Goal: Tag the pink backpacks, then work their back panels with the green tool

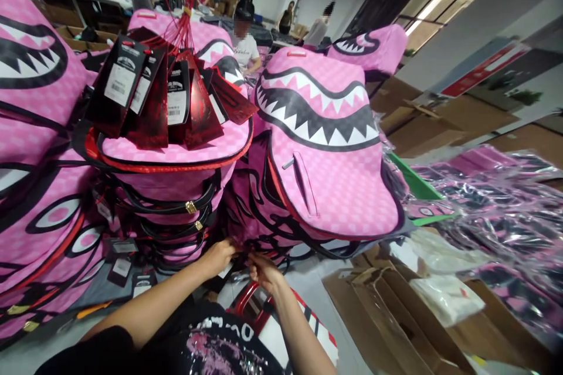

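My left hand (pixel 222 256) is closed, fingertips pinched at the low front edge of the pink backpacks. What it pinches is dark and too small to make out; a small white label (pixel 226 269) shows just below it. Close by on the right, my right hand (pixel 264 272) also pinches something I cannot make out. Above my hands stands a stack of pink backpacks (pixel 176 181) with black handles and gold zipper pulls. A bunch of black and red hang tags (pixel 176 99) on red strings lies on it. Another pink backpack (pixel 329 181), printed with shark teeth, rests to the right.
More pink backpacks (pixel 53 211) are piled at the left, with loose hang tags (pixel 121 266) beside them. Open cardboard boxes (pixel 387 310) stand at the lower right. Plastic-wrapped pink bags (pixel 497 205) lie beyond. A red-framed stool (pixel 248 299) is under my arms. Several people work behind.
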Demonstrator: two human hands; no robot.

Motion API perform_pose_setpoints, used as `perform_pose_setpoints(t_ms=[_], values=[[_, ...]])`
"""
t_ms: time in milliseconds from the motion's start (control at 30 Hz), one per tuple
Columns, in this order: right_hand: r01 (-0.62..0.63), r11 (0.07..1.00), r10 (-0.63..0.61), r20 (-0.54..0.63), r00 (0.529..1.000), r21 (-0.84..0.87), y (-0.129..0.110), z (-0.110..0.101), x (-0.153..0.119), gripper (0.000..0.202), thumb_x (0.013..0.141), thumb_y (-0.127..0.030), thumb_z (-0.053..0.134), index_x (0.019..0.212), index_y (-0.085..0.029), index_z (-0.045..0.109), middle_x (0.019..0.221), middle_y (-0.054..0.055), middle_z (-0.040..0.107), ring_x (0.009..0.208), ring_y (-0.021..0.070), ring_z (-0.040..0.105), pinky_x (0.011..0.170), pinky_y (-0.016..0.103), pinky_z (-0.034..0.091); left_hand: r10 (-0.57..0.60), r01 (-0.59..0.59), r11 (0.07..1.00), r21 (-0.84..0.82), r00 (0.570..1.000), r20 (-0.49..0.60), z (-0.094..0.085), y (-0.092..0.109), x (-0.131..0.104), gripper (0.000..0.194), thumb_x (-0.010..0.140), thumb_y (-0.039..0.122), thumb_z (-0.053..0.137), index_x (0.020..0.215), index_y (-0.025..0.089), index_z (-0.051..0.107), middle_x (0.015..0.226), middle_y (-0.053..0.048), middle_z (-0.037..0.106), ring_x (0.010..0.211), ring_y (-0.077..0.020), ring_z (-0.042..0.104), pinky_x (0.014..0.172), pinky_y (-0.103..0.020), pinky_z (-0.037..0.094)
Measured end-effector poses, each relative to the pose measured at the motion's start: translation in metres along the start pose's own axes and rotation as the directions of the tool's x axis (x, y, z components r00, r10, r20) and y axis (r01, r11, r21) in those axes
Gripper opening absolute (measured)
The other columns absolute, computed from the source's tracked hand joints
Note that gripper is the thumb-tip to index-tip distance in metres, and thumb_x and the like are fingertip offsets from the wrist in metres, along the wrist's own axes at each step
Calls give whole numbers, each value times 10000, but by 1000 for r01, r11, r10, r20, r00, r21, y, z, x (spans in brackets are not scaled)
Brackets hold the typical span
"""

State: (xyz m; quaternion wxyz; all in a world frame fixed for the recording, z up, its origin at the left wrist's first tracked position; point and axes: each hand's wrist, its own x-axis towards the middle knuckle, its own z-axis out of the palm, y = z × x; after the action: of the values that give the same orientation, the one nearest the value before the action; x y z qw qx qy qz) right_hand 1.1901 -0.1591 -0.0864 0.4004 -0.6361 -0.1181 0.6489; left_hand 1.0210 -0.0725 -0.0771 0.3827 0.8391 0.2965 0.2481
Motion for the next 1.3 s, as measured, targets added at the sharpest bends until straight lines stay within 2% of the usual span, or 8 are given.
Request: perform_pose_setpoints(t_ms=[167, 267, 400, 533, 633, 867, 1067, 1300], values=[[-47, 991, 45, 23, 999, 122, 8, -2, 4, 185, 933, -280, 588, 819, -136, 570, 658, -59, 553, 502, 44, 496, 470, 166, 430, 22, -23, 1000, 9, 999, 39, 12, -13, -24, 302, 935, 129, 485, 1161, 217, 665, 1091, -52, 635, 1030, -120, 617, 937, -275, 523], [-45, 988, 38, 51, 998, 151, 11, 0, 4, 185, 858, -272, 678, 788, -150, 557, 647, -59, 560, 493, 49, 491, 449, 165, 395, -2, 1, 998, 55, 1000, 21, 17, -20, -27, 313, 944, 131, 456, 1166, 206, 663, 1058, -53, 663, 1016, -124, 626, 922, -263, 516], [6, 989, -15, 64, 998, 145, 8, 6, 1, 293, 678, -290, 818, 746, -179, 556, 627, -48, 578, 485, 68, 496, 411, 177, 331, -20, 21, 987, 161, 1000, -8, 16, -23, -27, 286, 957, 190, 450, 1114, 193, 689, 1041, -81, 683, 978, -172, 624, 869, -324, 507], [60, 985, -65, 24, 998, 160, 4, 12, 1, 320, 632, -325, 839, 754, -184, 578, 628, -43, 587, 504, 79, 510, 410, 184, 325, 28, -36, 971, 238, 999, 38, 13, -18, -29, 258, 934, 207, 500, 1065, 261, 717, 1192, -77, 653, 1127, -236, 540, 990, -456, 386], [91, 976, -86, -33, 996, 196, 7, 17, 5, 350, 607, -309, 853, 803, -184, 592, 654, -53, 599, 527, 74, 530, 431, 175, 356, 52, -74, 966, 248, 994, 93, 11, -14, -27, 271, 936, 216, 498, 1090, 287, 710, 1226, -61, 649, 1147, -247, 508, 975, -464, 354], [84, 968, -63, -96, 993, 236, 17, 25, 8, 133, 863, -244, 656, 852, -138, 575, 649, -64, 547, 508, 49, 496, 438, 155, 359, 5, -30, 981, 191, 991, 130, 11, -11, -21, 293, 949, 213, 468, 1101, 253, 715, 1199, -96, 667, 1148, -246, 533, 966, -446, 392], [93, 964, -70, -100, 992, 250, 15, 24, 11, 271, 683, -268, 799, 778, -185, 559, 647, -54, 573, 525, 77, 530, 467, 197, 405, -186, 182, 982, 38, 972, 140, 19, -22, -17, 246, 918, 219, 538, 1089, 211, 715, 1059, -47, 734, 979, -158, 663, 882, -254, 495], [232, 955, -186, -232, 955, 186, 23, 31, 18, 431, 549, -425, 859, 767, -205, 560, 582, -68, 534, 502, 71, 493, 397, 177, 289, -365, 381, 922, -73, 915, 170, 23, -24, -16, 227, 894, 236, 573, 1045, 233, 743, 987, -6, 762, 926, -148, 694, 823, -210, 500]])
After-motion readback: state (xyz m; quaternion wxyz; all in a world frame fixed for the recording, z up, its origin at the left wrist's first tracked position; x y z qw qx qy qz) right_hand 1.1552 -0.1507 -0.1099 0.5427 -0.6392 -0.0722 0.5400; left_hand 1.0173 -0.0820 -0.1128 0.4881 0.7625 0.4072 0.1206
